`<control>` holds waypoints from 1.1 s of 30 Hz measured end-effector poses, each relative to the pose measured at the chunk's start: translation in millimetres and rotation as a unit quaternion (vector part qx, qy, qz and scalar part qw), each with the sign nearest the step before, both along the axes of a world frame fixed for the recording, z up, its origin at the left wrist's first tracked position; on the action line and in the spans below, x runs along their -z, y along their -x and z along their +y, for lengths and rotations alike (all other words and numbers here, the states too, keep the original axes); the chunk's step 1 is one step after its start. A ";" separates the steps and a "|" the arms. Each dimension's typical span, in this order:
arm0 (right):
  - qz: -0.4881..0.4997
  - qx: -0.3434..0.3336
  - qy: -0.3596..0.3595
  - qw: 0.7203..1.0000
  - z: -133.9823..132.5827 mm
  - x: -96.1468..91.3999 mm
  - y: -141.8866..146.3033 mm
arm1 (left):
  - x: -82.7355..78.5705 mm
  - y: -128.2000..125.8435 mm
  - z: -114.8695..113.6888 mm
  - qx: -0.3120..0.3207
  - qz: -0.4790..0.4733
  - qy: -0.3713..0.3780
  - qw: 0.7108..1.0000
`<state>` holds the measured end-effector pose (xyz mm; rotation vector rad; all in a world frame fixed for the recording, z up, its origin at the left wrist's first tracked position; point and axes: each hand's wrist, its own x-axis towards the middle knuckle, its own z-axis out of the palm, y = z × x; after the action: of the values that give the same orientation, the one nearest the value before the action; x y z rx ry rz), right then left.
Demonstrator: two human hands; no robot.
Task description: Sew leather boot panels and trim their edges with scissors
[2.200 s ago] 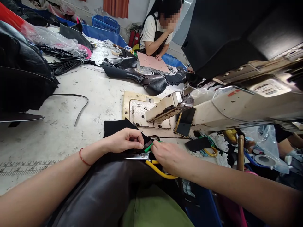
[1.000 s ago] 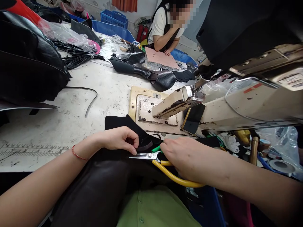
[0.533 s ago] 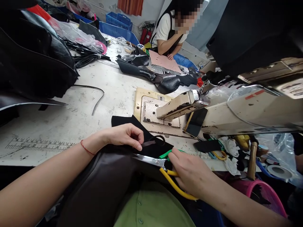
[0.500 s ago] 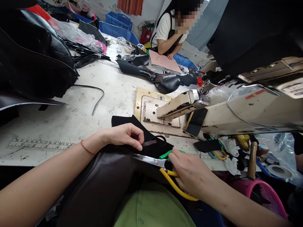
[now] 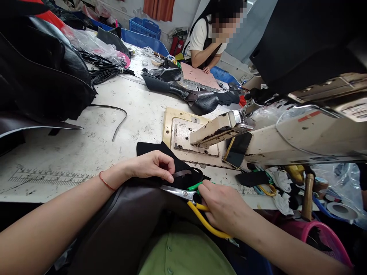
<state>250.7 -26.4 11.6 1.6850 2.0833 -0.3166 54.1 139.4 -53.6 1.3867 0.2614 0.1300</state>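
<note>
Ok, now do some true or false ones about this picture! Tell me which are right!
1. The right hand holds scissors. True.
2. The left hand is touching the phone. False: it is by the black material, away from the phone.
3. The bracelet is red. True.
4. The bucket at lower right is yellow. False: it is pink.
5. The other person's sleeve is white. True.

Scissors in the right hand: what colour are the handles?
Green upper handle, yellow lower loop; best seen in the head view.
</note>
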 end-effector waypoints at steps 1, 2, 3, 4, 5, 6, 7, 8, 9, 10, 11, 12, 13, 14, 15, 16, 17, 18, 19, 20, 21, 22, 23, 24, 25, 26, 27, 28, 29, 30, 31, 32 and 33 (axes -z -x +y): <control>0.000 -0.005 -0.001 1.000 1.2 0.7 -0.1 | 0.1 -0.4 -0.1 -0.002 -0.002 0.001 1.000; 0.001 -0.009 -0.001 1.000 2.3 1.1 -0.4 | 0.1 -0.8 -0.2 -0.004 -0.004 0.002 1.000; 0.002 -0.012 0.000 1.000 3.2 1.4 -0.6 | 0.1 -1.1 -0.2 -0.005 -0.006 0.002 1.000; 0.003 -0.014 0.001 1.000 4.1 1.4 -0.7 | 0.1 -1.2 -0.3 -0.006 -0.008 0.001 1.000; 0.001 -0.013 0.003 1.000 5.2 1.4 -0.5 | 0.1 -1.2 -0.5 -0.007 -0.009 0.001 1.000; -0.003 -0.011 0.007 1.000 6.4 1.3 0.1 | 0.0 -1.2 -0.6 -0.008 -0.011 0.000 1.000; -0.007 -0.010 0.012 1.000 7.9 1.1 1.1 | -0.1 -1.1 -0.8 -0.009 -0.012 -0.001 1.000; -0.011 -0.008 0.017 1.000 9.5 0.9 2.3 | -0.2 -1.0 -1.1 -0.012 -0.013 -0.002 1.000; -0.013 -0.006 0.023 1.000 11.3 0.8 3.8 | -0.3 -1.0 -1.3 -0.015 -0.014 -0.003 1.000; -0.014 -0.007 0.028 0.999 13.2 0.7 5.4 | -0.5 -1.0 -1.5 -0.019 -0.015 -0.003 1.000; -0.013 -0.008 0.033 0.999 15.2 0.6 7.1 | -0.6 -1.2 -1.6 -0.024 -0.017 -0.004 1.000; -0.012 -0.009 0.036 0.999 17.1 0.5 8.8 | -0.8 -1.5 -1.6 -0.029 -0.018 -0.004 0.999; -0.012 -0.010 0.039 0.999 18.9 0.4 10.6 | -0.9 -2.0 -1.5 -0.034 -0.020 -0.004 0.999; -0.013 -0.011 0.041 0.999 20.7 0.3 12.6 | -0.9 -2.5 -1.4 -0.040 -0.022 -0.003 0.999; -0.015 -0.013 0.042 0.999 22.3 0.2 14.6 | -0.9 -3.1 -1.1 -0.046 -0.025 -0.003 0.999; -0.017 -0.014 0.042 0.999 24.0 -0.1 16.8 | -0.9 -3.7 -0.8 -0.054 -0.029 -0.004 0.998; -0.019 -0.015 0.042 0.999 25.7 -0.3 19.1 | -0.8 -4.3 -0.5 -0.063 -0.033 -0.004 0.997; -0.021 -0.018 0.042 0.999 27.4 -0.6 21.5 | -0.8 -4.9 -0.2 -0.073 -0.038 -0.004 0.997; -0.022 -0.022 0.041 0.999 29.3 -0.8 23.9 | -0.8 -5.4 0.1 -0.085 -0.042 -0.003 0.995; -0.023 -0.025 0.042 0.999 31.2 -1.1 26.2 | -0.9 -5.8 0.3 -0.096 -0.046 -0.003 0.994; -0.025 -0.027 0.043 0.998 33.2 -1.2 28.4 | -1.2 -6.1 0.4 -0.108 -0.050 -0.002 0.993; -0.025 -0.028 0.045 0.998 35.3 -1.3 30.5 | -1.6 -6.4 0.5 -0.119 -0.054 -0.001 0.991; -0.023 -0.028 0.048 0.998 37.5 -1.4 32.6 | -2.1 -6.6 0.5 -0.129 -0.057 -0.002 0.990; -0.019 -0.028 0.052 0.998 39.8 -1.4 34.7 | -2.8 -6.8 0.6 -0.138 -0.060 -0.003 0.989; -0.015 -0.029 0.057 0.998 42.3 -1.4 36.8 | -3.5 -7.0 0.7 -0.145 -0.062 -0.005 0.987; -0.011 -0.032 0.061 0.998 44.8 -1.5 39.0 | -4.3 -7.4 0.9 -0.151 -0.064 -0.010 0.986; -0.010 -0.034 0.064 0.997 47.4 -1.5 41.3 | -5.1 -7.8 1.3 -0.155 -0.065 -0.016 0.986; -0.011 -0.037 0.066 0.997 50.0 -1.6 43.7 | -5.9 -8.3 2.1 -0.157 -0.065 -0.024 0.985; -0.013 -0.040 0.064 0.997 52.4 -1.8 46.0 | -7.0 -8.8 3.1 -0.160 -0.064 -0.035 0.984; -0.013 -0.044 0.060 0.997 54.7 -2.0 48.0 | -8.3 -9.1 4.6 -0.165 -0.062 -0.047 0.983; -0.013 -0.050 0.052 0.997 56.6 -2.3 49.5 | -10.2 -8.8 6.5 -0.172 -0.057 -0.061 0.982; -0.011 -0.057 0.041 0.997 58.0 -2.7 50.4 | -12.7 -7.5 8.6 -0.182 -0.050 -0.076 0.979; -0.010 -0.063 0.030 0.998 58.8 -3.2 50.5 | -16.0 -4.6 10.7 -0.196 -0.041 -0.092 0.975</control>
<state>200.2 32.5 14.8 1.5098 2.1327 -0.3179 58.7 150.1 -37.6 1.4950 0.4615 0.5488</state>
